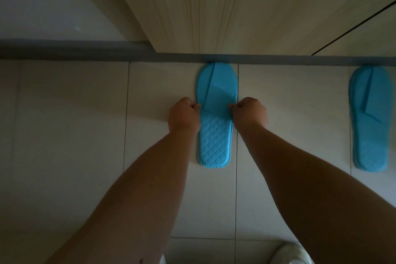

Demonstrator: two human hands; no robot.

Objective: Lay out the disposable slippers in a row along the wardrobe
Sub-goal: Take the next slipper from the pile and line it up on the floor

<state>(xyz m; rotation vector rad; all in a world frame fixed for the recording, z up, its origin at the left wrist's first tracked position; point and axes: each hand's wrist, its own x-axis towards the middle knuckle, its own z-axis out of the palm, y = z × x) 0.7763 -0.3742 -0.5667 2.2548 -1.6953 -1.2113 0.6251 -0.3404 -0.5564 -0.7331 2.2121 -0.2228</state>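
Observation:
A flat blue disposable slipper [216, 141] lies on the tiled floor, its toe touching the grey plinth of the wooden wardrobe [225, 10]. My left hand [184, 113] pinches its left edge at the strap. My right hand [248, 112] pinches its right edge at the same height. A second blue slipper [370, 135] lies to the right, toe also against the plinth, with nothing touching it.
The grey plinth [85, 50] runs across the whole view under the wardrobe and the white wall at the left. Pale floor tiles [70, 135] stretch to the left. A white shoe [289, 253] shows at the bottom right.

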